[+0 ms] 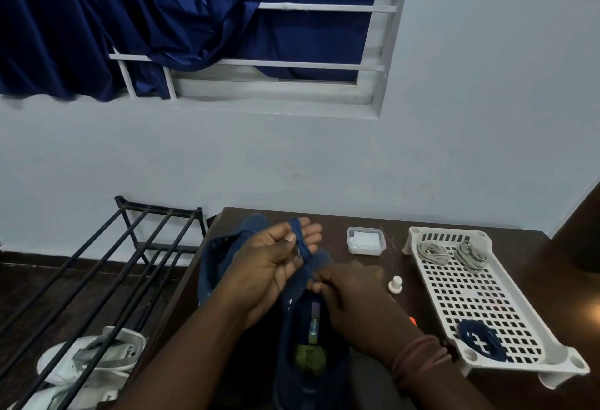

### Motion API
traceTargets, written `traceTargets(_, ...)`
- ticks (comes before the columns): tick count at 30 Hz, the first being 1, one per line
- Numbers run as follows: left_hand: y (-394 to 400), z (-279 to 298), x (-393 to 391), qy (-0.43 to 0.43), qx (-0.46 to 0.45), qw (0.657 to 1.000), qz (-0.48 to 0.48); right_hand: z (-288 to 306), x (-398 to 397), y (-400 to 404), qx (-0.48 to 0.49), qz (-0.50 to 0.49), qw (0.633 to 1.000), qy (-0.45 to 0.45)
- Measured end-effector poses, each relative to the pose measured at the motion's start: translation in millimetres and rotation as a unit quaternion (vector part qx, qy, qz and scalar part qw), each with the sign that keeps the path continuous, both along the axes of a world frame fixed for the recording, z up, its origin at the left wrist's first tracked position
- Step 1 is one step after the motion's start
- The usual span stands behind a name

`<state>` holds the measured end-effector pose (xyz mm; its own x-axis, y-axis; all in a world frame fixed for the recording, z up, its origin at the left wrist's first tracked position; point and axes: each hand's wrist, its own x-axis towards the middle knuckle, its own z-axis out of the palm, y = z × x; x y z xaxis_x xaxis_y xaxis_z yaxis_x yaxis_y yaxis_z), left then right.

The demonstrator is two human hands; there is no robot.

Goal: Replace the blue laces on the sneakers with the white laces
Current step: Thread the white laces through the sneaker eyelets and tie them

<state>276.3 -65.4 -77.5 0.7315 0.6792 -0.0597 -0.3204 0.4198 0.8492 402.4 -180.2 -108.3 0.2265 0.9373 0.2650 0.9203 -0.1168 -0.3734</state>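
Left forearm: enters from the lower edge and rises toward frame centre, ending above the near sneaker (311, 338).
Left hand (272, 263): palm turned up and toward the right, fingers extended and only slightly bent, fingertips pointing away toward the wall.
Left hand contact: a blue lace (300, 241) is wound across the extended fingers; the thumb presses on it near the finger bases.
Right forearm: enters from the lower right, with reddish-brown bands around the wrist.
Right hand (350, 293): back of the hand faces the camera, fingers curled down.
Right hand contact: thumb and forefinger pinch the blue lace just below the left hand, at the top of the near sneaker's tongue.
Near sneaker: dark blue, on the dark brown table (406, 286), heel toward the camera, green insole and label visible inside.
Far sneaker (227, 247): dark blue, beside and beyond the near one, partly hidden by the left hand.
White laces (451, 254): two coiled bundles at the far end of the white perforated tray (480, 305), well apart from the hands.
Second blue lace (480, 340): coiled at the near end of the same tray.
Clear lidded box (365, 241): on the table between the sneakers and the tray.
White knob-shaped piece (396, 284): on the table, just beside the right hand.
Black rack (130, 263): left of the table, with white shoes (94, 357) beneath it.
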Motion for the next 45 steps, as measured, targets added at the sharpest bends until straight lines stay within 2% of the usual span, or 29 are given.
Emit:
traceTargets(2,2,-5,2,0.077,0.068,0.994,0.043,6,-5,-1,0.015,0.018,1.0,-0.012)
traceTargets(3,1,-7,2,0.136,0.134,0.98,0.055,11,-7,-2,0.032,0.02,0.999,-0.02)
traceTargets(6,-5,-12,1,0.26,0.35,0.899,0.05,28,-3,-4,0.062,-0.007,0.996,-0.062)
traceTargets(8,-9,-14,0,0.267,0.405,0.875,0.013,36,4,-5,0.093,-0.043,0.991,-0.083)
traceTargets(13,-16,-12,0,0.206,0.307,0.92,-0.127,36,26,-6,0.141,-0.106,0.983,-0.039)
traceTargets(16,-17,-7,-3,0.151,0.226,0.944,-0.186,29,31,-5,0.149,-0.116,0.982,0.027)
traceTargets(18,-16,-2,-5,0.11,0.173,0.957,-0.205,24,30,-4,0.153,-0.089,0.981,0.085)
traceTargets(21,-14,5,-5,0.044,0.096,0.982,-0.155,14,21,0,0.098,-0.045,0.986,0.127)
traceTargets(23,-10,3,-2,-0.006,0.027,0.995,-0.092,9,13,2,0.054,-0.037,0.992,0.109)
traceTargets(25,-5,0,2,-0.02,-0.005,1.0,-0.021,5,5,0,0.019,-0.024,0.997,0.068)
traceTargets(27,-2,-4,6,0.025,0.02,0.999,0.037,4,0,-2,0.006,-0.008,1.0,0.03)
traceTargets(29,-3,-7,7,0.132,0.121,0.982,0.065,9,-2,-3,0.015,-0.004,1.0,0.006)
traceTargets(32,-4,-16,2,0.281,0.353,0.891,0.051,25,2,-5,0.044,-0.015,0.999,0.012)
traceTargets(33,-6,-17,1,0.299,0.396,0.868,0.023,30,5,-4,0.059,-0.024,0.998,0.014)
traceTargets(34,-8,-18,0,0.303,0.413,0.859,-0.01,34,8,-4,0.081,-0.037,0.996,0.011)
traceTargets(36,-15,-16,0,0.272,0.358,0.888,-0.094,38,17,-4,0.127,-0.072,0.989,0.012)
traceTargets(39,-23,-9,0,0.204,0.253,0.926,-0.194,32,30,-4,0.169,-0.097,0.978,0.077)
traceTargets(43,-20,0,-3,0.061,0.111,0.963,-0.238,24,34,-3,0.17,-0.077,0.941,0.282)
traceTargets(45,-17,5,-6,-0.012,0.034,0.973,-0.227,23,27,-3,0.147,-0.055,0.925,0.345)
